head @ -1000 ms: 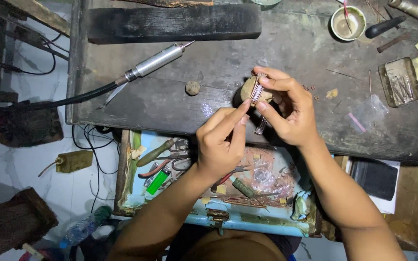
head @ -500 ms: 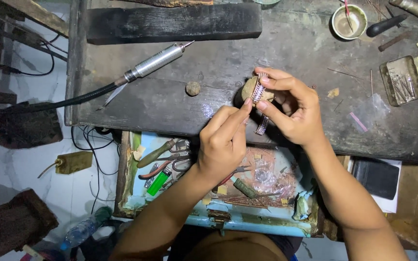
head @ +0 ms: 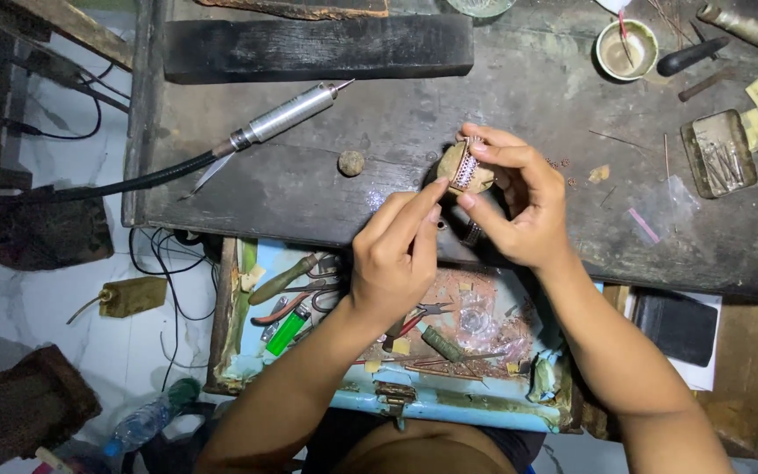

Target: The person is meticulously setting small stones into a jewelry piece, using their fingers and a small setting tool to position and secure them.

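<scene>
the right hand (head: pixel 519 206) pinches a small ridged metal piece (head: pixel 464 173) between thumb and forefinger, the fingertips closed narrowly on it, with a tan rounded lump (head: pixel 454 162) sitting just behind the piece and touching it. the left hand (head: pixel 396 254) points its forefinger and thumb up toward the same piece, the tips drawn close together just below and to the left of it; whether they hold a fine tool or only touch the metal cannot be told. both hands hover above the dark worn workbench (head: pixel 309 184). well left of the fingers a silver rotary handpiece (head: pixel 287 114) lies on the bench with its black cable trailing off the edge, and a small round pebble-like lump (head: pixel 351 162) rests between it and the fingers. beneath the wrists an open light-blue drawer (head: pixel 449 408) holds pliers, a green lighter (head: pixel 287 330) and scraps. far right of the fingers sit a small metal tin (head: pixel 718 153) of bits and a round cup (head: pixel 626 49).
</scene>
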